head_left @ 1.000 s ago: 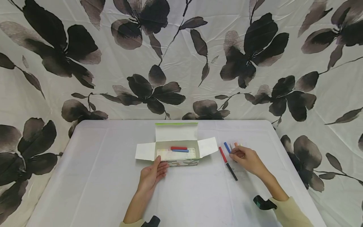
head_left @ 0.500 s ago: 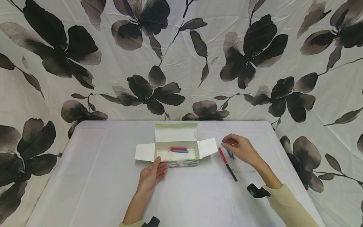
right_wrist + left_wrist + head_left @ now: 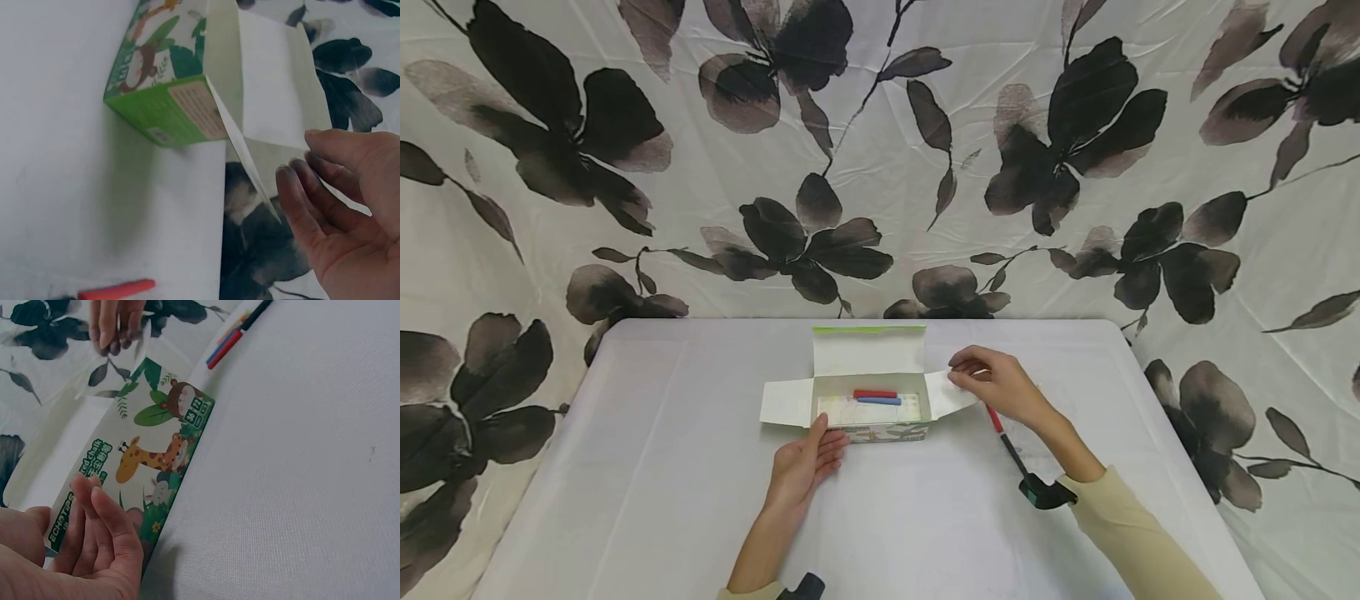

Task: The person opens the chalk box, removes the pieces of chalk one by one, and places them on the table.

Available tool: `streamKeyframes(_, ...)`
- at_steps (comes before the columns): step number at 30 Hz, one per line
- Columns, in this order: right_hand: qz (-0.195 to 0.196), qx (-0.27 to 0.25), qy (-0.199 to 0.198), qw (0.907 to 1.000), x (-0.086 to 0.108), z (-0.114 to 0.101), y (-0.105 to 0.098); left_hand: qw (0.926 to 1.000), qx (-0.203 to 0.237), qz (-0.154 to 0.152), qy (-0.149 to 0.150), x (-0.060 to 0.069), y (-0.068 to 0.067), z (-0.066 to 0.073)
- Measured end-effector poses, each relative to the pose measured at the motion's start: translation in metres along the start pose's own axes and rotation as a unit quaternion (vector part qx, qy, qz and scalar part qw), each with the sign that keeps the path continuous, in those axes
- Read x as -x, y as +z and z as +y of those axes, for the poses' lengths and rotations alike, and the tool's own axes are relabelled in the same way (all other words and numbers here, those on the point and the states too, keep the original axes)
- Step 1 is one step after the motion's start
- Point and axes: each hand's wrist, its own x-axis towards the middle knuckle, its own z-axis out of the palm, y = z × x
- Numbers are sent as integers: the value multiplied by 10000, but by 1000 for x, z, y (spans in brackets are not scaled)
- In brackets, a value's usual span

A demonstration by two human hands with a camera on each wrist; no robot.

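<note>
An open carton (image 3: 891,433) with animal pictures stands on the table, its flaps spread. Inside lie a red stick (image 3: 876,393) and a blue stick (image 3: 880,402), side by side. My left hand (image 3: 797,471) holds the carton's front left corner, thumb at the rim and fingers along the printed front (image 3: 147,453). Above the carton's right flap (image 3: 950,393) hovers my right hand (image 3: 996,383). Its fingers are loosely bent, with a gap between thumb and fingertips and nothing visible held (image 3: 350,194).
Right of the carton, a red stick (image 3: 994,418) and a black stick (image 3: 1011,450) lie end to end. Partly visible beside them are a blue stick (image 3: 224,341) and an orange one (image 3: 240,322). A floral cloth (image 3: 880,167) hangs behind the white table (image 3: 662,467).
My right hand has moved left from the loose sticks to above the carton's right flap. My left hand stays at the carton, and the sticks inside look unchanged.
</note>
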Motion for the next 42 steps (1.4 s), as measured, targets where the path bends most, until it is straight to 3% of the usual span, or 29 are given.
streamKeyframes(8,-354,-148,-16,9993,-15,-3,24,10000,-29,-20,-14,1,0,0)
streamKeyframes(16,-823,-244,-429,9954,-28,-8,46,10000,-22,-30,3,1,-1,1)
streamKeyframes(28,-1756,-139,-754,9815,-42,-12,80,10000,10,-25,11,0,-1,0)
streamKeyframes(36,-2289,583,-1047,9661,-55,-18,100,9999,127,-13,39,-1,0,-1)
streamKeyframes(42,-2777,1145,-770,9507,-64,-21,109,9999,85,-11,88,0,0,-1)
